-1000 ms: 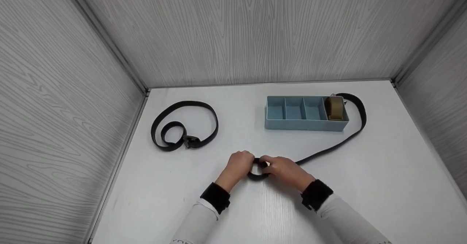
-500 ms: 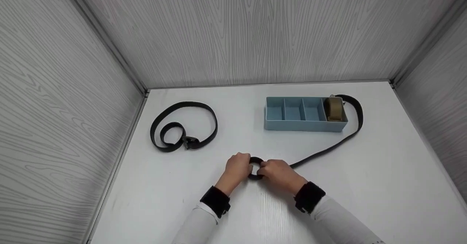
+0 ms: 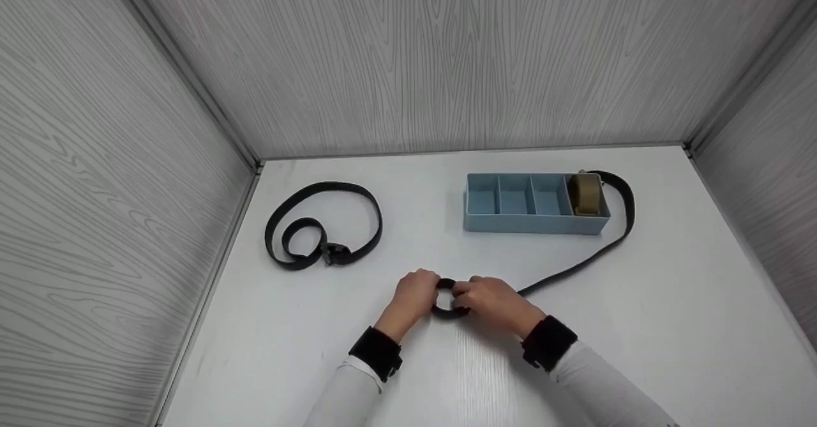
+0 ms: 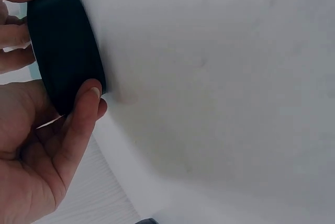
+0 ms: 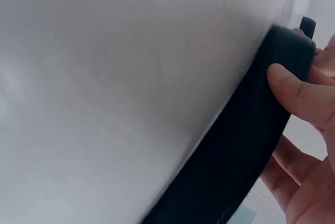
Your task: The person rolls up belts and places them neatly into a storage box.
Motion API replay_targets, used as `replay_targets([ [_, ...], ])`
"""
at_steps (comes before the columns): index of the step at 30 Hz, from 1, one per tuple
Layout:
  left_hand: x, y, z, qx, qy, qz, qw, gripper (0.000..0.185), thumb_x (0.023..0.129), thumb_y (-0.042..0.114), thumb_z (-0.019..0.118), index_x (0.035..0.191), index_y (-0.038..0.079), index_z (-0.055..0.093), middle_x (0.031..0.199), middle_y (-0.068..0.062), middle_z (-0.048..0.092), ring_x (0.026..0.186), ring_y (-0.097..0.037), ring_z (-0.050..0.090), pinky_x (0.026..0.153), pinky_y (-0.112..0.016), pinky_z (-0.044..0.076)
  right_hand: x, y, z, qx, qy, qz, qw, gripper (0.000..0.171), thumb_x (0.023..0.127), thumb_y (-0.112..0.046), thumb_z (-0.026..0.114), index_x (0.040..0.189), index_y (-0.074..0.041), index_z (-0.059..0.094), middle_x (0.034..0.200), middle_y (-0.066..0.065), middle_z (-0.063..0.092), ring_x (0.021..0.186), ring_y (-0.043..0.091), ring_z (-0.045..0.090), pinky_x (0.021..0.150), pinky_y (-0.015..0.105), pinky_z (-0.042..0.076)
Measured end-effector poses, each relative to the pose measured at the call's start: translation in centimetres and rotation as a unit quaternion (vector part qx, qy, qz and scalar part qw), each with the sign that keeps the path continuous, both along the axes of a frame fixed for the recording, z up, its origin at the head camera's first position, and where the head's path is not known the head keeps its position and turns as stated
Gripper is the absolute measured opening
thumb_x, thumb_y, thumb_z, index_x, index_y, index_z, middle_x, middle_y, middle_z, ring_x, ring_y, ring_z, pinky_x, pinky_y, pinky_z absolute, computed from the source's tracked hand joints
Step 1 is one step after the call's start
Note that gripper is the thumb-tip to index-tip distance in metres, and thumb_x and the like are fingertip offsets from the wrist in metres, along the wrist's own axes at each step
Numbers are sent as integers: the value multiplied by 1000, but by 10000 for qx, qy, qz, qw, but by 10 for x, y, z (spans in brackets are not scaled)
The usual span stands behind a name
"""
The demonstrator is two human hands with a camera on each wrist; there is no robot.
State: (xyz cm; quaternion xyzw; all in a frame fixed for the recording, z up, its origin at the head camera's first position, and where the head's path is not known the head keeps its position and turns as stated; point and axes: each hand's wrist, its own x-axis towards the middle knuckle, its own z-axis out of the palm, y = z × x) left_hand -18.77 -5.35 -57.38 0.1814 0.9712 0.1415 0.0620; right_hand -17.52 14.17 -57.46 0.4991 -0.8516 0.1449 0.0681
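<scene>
Both hands are at the near middle of the table on a black belt (image 3: 577, 268), whose near end is bent into a small round coil. My left hand (image 3: 415, 296) pinches the coil's left side; in the left wrist view, thumb and fingers grip the edge of the dark strap (image 4: 65, 48). On the coil's right side my right hand (image 3: 499, 304) holds the strap, its thumb (image 5: 282, 75) pressed flat on the belt (image 5: 230, 135) in the right wrist view. From there the belt's long part runs right and curves behind the blue box (image 3: 533, 224).
That box is divided into several compartments; a rolled brown belt (image 3: 586, 194) stands in the rightmost one. A second black belt (image 3: 323, 186) lies loosely looped at the left, its buckle (image 3: 334, 253) toward the middle. Grey wood-patterned walls (image 3: 408, 63) enclose the table's back and sides.
My right hand closed in toward the left, then shifted slightly back right, its fingers changing place on the coil. The left hand kept its hold. The coil's outline varied a little.
</scene>
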Motion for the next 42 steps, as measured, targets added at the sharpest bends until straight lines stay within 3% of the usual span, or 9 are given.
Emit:
replay_targets([
  [4,0,-4,-1,14,8,-273,9996,13,83,0,65,73,9,65,72,-4,63,60,-17,49,57,-33,44,0,-1,0,192,20,15,9998,23,80,2,75,92,-18,78,93,-2,64,83,19,59,66,28,48],
  [10,5,-6,-5,-249,368,-469,9979,12,88,6,64,77,10,68,74,-4,64,68,-21,60,59,-35,47,4,-8,-3,171,-24,36,9998,22,79,3,74,84,-18,77,87,-1,62,78,20,56,66,28,46],
  [17,10,-1,-3,134,69,364,9992,9,86,8,69,78,4,66,74,-10,66,65,-21,62,59,-37,49,5,-12,-5,139,-15,-283,9995,18,80,-2,74,81,-20,76,81,-1,60,70,20,51,58,27,42],
  [21,8,2,-2,104,-60,496,9987,8,85,6,67,78,3,67,75,-10,66,65,-20,61,59,-36,49,6,-11,-6,170,221,-348,9990,16,81,-4,75,84,-20,77,83,-1,59,70,20,52,58,29,43],
  [25,2,1,-2,-90,-32,330,9994,6,86,5,65,80,5,68,78,-9,68,70,-24,65,60,-37,49,6,-5,-8,132,398,-147,9990,17,83,-4,74,94,-18,75,96,0,60,77,21,56,64,30,48],
  [29,-5,-3,0,-215,-59,-118,9997,7,86,5,65,84,9,69,81,-5,69,71,-23,63,60,-37,48,3,3,-9,33,325,-70,9994,24,84,0,72,102,-16,74,106,1,61,85,21,59,69,31,50],
  [36,-11,-4,3,-307,156,-1046,9939,14,89,6,64,92,16,74,85,0,69,75,-19,61,65,-35,48,2,0,-9,116,461,39,9989,17,86,-2,69,94,-16,73,93,-1,58,81,18,55,67,27,46],
  [39,-10,-2,1,-193,240,-1002,9945,14,89,6,62,90,15,74,84,-1,69,76,-20,62,66,-35,49,2,-2,-10,-23,437,29,9990,15,86,-2,68,89,-16,72,89,0,55,76,17,51,64,26,43],
  [42,-8,0,0,-32,145,-579,9982,7,86,5,65,83,10,70,76,-3,66,69,-19,59,64,-36,48,1,-3,-9,-231,421,-146,9987,17,83,0,69,88,-16,73,86,1,55,74,17,51,63,26,43],
])
